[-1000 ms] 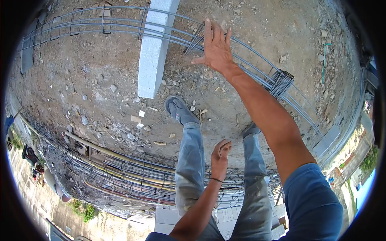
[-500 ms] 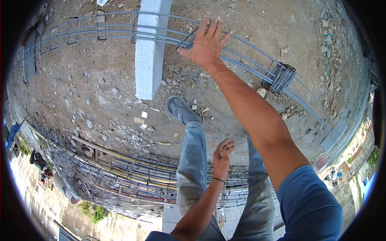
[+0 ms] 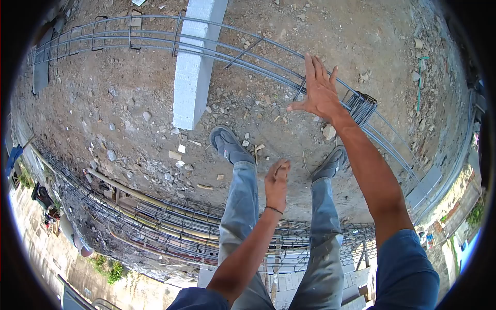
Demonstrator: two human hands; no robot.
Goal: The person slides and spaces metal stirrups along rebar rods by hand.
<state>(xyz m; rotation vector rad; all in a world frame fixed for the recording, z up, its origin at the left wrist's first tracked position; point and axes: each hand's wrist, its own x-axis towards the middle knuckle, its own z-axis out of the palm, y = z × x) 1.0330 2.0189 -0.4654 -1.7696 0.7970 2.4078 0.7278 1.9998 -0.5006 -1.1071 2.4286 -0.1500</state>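
Observation:
My right hand (image 3: 321, 93) reaches over the long steel bars (image 3: 248, 63), fingers spread, beside a wire stirrup (image 3: 300, 88) that crosses them. Just to its right, a bundle of stirrups (image 3: 361, 107) is packed together round the bars. Another stirrup (image 3: 244, 52) lies slanted across the bars further left. My left hand (image 3: 277, 178) hangs low between my legs, away from the bars, its fingers curled; whether anything small is in it is hidden. The bars rest over a pale concrete beam (image 3: 192, 77), and several spaced stirrups (image 3: 132, 32) stand on their left part.
My shoes (image 3: 227, 145) stand on stony ground. Behind them lie more rebar cages (image 3: 155, 219) and a yellowish pole (image 3: 129, 192). A grey block (image 3: 41, 67) is under the bars' left end, a flat grey piece (image 3: 424, 186) near their right end. Rubble is scattered around.
My right hand first moved left along the bars, then back right to near the bundle. A slanted stirrup now shows where the hand was. My left hand has shifted slightly left and up.

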